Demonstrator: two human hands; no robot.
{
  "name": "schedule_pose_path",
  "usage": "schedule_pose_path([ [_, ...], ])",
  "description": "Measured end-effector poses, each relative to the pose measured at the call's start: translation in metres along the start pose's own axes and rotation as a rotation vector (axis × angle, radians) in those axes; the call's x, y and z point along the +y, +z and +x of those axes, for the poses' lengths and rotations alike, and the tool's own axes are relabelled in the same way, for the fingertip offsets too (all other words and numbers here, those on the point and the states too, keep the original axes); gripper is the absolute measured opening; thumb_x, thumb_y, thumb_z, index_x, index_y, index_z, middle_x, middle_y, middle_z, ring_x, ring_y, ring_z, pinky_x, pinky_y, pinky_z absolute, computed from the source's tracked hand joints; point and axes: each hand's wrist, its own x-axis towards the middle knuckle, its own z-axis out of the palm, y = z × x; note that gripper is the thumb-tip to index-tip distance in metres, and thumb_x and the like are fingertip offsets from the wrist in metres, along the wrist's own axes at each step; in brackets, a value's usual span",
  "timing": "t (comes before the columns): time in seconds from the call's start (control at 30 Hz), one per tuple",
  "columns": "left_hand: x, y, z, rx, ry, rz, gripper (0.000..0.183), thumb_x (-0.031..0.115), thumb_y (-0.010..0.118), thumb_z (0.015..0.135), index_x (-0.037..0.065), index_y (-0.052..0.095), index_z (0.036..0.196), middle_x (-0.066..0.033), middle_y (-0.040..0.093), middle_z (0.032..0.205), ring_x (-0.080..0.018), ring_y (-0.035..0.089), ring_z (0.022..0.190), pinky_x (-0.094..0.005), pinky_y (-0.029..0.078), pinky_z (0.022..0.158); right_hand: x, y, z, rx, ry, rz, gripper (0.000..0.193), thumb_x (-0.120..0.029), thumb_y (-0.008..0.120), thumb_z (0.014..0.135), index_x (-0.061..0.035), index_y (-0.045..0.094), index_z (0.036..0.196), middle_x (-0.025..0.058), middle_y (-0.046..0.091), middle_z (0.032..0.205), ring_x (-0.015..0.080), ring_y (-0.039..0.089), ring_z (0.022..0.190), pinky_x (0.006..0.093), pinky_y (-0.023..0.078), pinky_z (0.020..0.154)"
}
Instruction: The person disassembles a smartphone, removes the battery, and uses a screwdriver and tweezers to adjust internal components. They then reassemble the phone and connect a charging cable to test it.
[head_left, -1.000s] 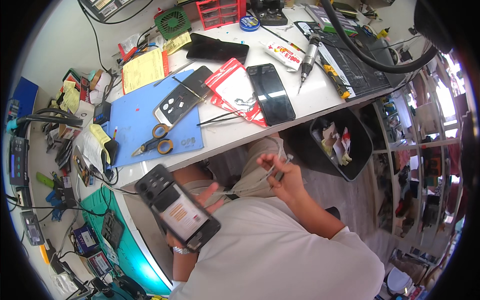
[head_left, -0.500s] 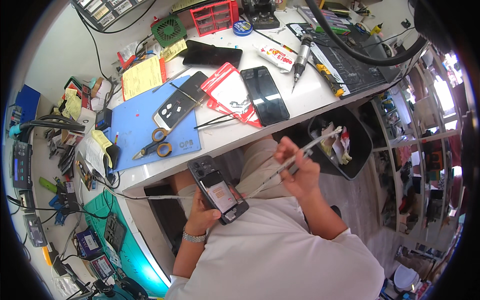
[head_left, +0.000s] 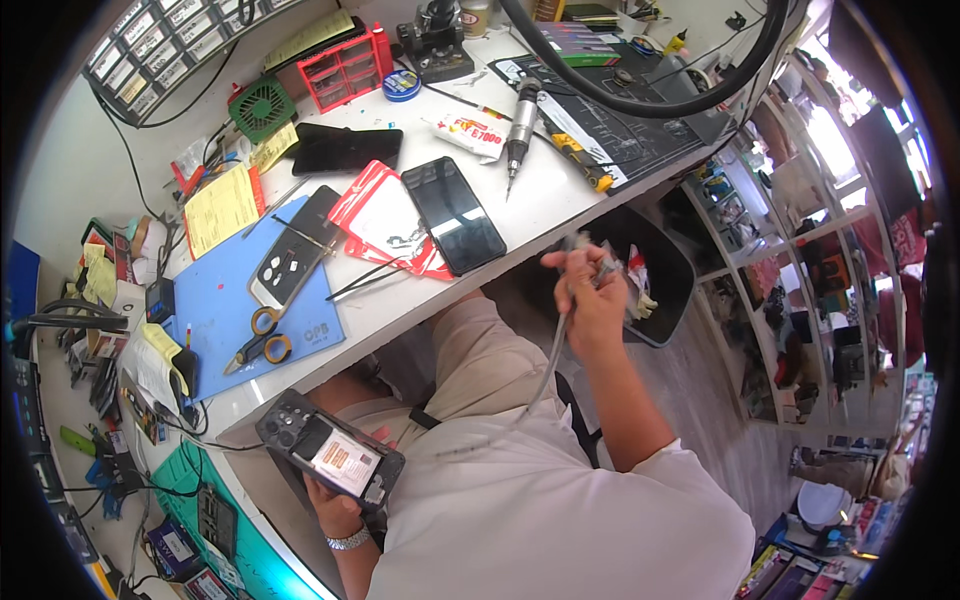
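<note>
My left hand grips a dark smartphone from below, with its back cover off and a white-labelled battery showing. Above my right thigh, the fingers of my right hand are closed around a thin grey cable. The cable hangs in a curve from that hand towards my lap, and its tip is blurred. Behind my right hand is a black bin holding crumpled wrappers. On the desk near the phone lie scissors with orange-ringed handles, on a blue mat.
A black phone, red-edged pouches, a detached back cover, a white glue tube and a pen-like driver lie on the desk. A yellow cutter sits near its front edge. Shelves stand at the right.
The phone in my left hand has moved left and down and turned flatter. My right hand still holds the cable, which now hangs bent instead of stretching straight. The view has shifted right.
</note>
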Motion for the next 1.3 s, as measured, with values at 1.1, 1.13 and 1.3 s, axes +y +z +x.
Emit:
schedule_pose_path([
  [1.1, 0.049, 0.0, 0.03, 0.301, 0.404, -0.107, 0.095, 0.052, 0.072, 0.099, 0.006, 0.027, 0.17, -0.0256, 0.041, 0.166, -0.0497, 0.046, 0.15, -0.0673, 0.048, 0.117, 0.024, 0.216, -0.101, -1.114, 0.529, -0.242, 0.018, -0.008, 0.084, 0.095, 0.0027, 0.074, 0.106, 0.0012, 0.071, 0.09, 0.0031, 0.061, 0.08, 0.0222, 0.051, 0.068],
  [1.13, 0.048, 0.002, 0.03, 0.315, 0.405, -0.092, 0.097, 0.053, 0.072, 0.098, 0.006, 0.027, 0.17, -0.025, 0.043, 0.165, -0.0492, 0.048, 0.149, -0.0668, 0.045, 0.119, 0.024, 0.217, -0.102, -1.125, 0.554, -0.26, 0.018, -0.009, 0.084, 0.094, 0.0032, 0.075, 0.104, 0.001, 0.071, 0.088, 0.0032, 0.061, 0.079, 0.0224, 0.051, 0.067],
  [1.3, 0.042, -0.008, 0.028, 0.317, 0.446, -0.023, 0.096, 0.046, 0.076, 0.097, 0.001, 0.028, 0.168, -0.0244, 0.045, 0.164, -0.0447, 0.054, 0.145, -0.0583, 0.049, 0.117, 0.02, 0.223, -0.098, -1.191, 0.536, -0.382, 0.021, -0.015, 0.086, 0.092, 0.0038, 0.076, 0.095, 0.0016, 0.072, 0.085, 0.0031, 0.059, 0.075, 0.0233, 0.048, 0.063],
])
